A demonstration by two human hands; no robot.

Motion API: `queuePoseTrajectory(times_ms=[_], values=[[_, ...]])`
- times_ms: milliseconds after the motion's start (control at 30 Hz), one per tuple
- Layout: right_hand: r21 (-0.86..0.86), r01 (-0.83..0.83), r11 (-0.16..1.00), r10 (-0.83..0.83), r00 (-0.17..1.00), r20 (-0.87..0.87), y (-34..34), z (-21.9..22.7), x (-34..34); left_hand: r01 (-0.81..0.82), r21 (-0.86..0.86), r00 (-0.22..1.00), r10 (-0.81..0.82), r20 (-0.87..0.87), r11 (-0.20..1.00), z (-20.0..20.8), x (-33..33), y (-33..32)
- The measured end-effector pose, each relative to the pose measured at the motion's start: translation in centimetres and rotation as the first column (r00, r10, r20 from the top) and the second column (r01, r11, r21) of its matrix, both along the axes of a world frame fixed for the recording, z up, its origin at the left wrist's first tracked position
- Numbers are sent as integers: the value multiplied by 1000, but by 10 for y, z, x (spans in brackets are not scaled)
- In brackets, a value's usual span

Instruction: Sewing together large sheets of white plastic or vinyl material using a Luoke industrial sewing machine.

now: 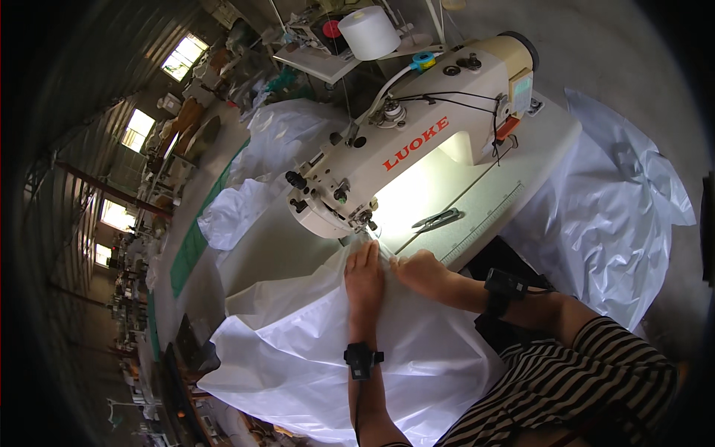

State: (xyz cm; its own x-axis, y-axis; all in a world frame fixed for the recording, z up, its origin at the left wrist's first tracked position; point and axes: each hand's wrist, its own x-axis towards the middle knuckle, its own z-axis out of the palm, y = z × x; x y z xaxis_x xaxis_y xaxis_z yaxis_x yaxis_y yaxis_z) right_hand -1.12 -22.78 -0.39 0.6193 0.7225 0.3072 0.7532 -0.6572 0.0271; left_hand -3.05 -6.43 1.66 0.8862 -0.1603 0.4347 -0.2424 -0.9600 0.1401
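Observation:
A sheet of thin white fabric (305,335) spreads over the table edge and my lap, its far edge running up to the needle area (366,223) of a white sewing machine (417,127). My left hand (364,276) lies flat on the fabric just in front of the needle, fingers stretched toward it. Close beside it, my right hand (421,272) is closed in a pinch on the fabric's edge, to the right of the needle. The machine's lamp lights the table under its arm. What lies directly beneath the needle is too small to make out.
Small thread snips (438,220) lie on the table right of the needle. A white thread cone (369,33) stands behind the machine. More white fabric is heaped at the left (238,208), and a shiny white sheet (603,208) hangs at the right. Other workstations line the far left.

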Motion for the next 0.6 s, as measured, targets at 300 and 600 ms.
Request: queuePoseTrajectory(times_ms=[300,600], values=[[-28,64,998,-65,996,-58,15,-1,-10,79,16,996,-78,-44,997,-1,3,18],[-31,49,998,-53,991,-122,28,15,24,20,9,997,-20,-78,1000,41,-17,12]])
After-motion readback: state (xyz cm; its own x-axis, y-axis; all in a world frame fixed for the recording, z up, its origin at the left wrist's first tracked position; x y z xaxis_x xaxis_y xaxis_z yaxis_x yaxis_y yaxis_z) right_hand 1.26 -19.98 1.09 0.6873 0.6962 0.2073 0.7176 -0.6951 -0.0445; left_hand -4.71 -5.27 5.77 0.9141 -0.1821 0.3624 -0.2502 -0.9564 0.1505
